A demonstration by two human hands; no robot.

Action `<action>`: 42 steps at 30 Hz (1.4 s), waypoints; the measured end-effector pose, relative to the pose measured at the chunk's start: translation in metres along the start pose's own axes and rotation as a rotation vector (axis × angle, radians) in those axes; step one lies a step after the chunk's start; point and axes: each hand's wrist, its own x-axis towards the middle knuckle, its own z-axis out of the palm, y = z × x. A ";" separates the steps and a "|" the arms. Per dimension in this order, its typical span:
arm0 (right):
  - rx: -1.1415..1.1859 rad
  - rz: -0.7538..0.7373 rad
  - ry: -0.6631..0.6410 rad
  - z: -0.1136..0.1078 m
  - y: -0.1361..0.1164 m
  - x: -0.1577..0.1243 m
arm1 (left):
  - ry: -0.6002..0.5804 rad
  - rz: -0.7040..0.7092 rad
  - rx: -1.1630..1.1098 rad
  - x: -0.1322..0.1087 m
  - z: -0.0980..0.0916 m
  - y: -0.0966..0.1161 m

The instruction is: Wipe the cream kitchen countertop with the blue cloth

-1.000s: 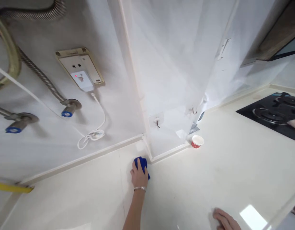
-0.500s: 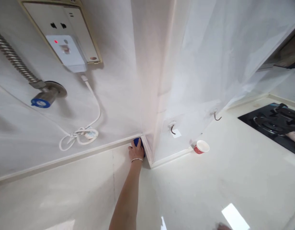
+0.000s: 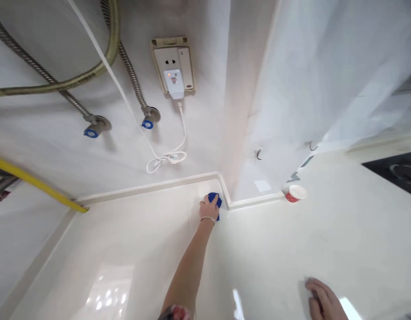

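Note:
My left hand [image 3: 208, 208], a thin bracelet on its wrist, is closed over a blue cloth [image 3: 216, 198] and presses it onto the cream countertop [image 3: 135, 249]. The cloth sits close to the raised edge strip, at the foot of the wall column's corner [image 3: 225, 195]. At the bottom right, my right hand [image 3: 324, 301] lies on the countertop with its fingers spread and nothing in it; only part of it shows.
A red and white paper cup [image 3: 295, 194] stands by the column's base. On the wall are a socket with a white plug [image 3: 174, 71], a coiled white cable [image 3: 167, 158], two blue-capped valves [image 3: 147, 122] with metal hoses, and a yellow pipe [image 3: 35, 183]. A black hob [image 3: 397, 171] is at the right.
My left hand has drawn the blue cloth back a little from the inner corner by the column. The view has swung left and pulled back, and my right hand shows again.

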 end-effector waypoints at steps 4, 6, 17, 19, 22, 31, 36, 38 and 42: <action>-0.013 0.057 0.007 0.002 -0.014 0.004 | 0.036 0.061 -0.033 -0.070 0.008 -0.014; -0.004 0.042 -0.001 0.002 -0.017 0.007 | 0.052 0.081 -0.050 -0.108 0.013 -0.017; 0.096 0.051 0.028 -0.007 -0.041 0.027 | 0.215 0.364 -0.060 -0.257 0.075 0.023; 0.197 0.111 0.051 -0.009 -0.041 0.029 | 0.190 0.420 -0.069 -0.256 0.083 0.044; 0.453 0.216 0.092 -0.015 -0.041 0.034 | 0.069 0.487 -0.104 -0.251 0.091 0.087; 0.885 0.547 0.224 -0.036 -0.014 0.037 | -0.212 0.611 -0.115 -0.239 0.124 0.220; 0.907 0.590 0.078 -0.038 0.003 0.022 | -0.232 0.565 -0.123 -0.251 0.122 0.222; 0.843 0.544 0.012 -0.038 0.005 0.018 | -0.206 0.498 -0.119 -0.261 0.114 0.201; 0.702 0.332 -0.096 -0.034 0.002 0.018 | -0.072 0.244 -0.081 -0.303 0.082 0.114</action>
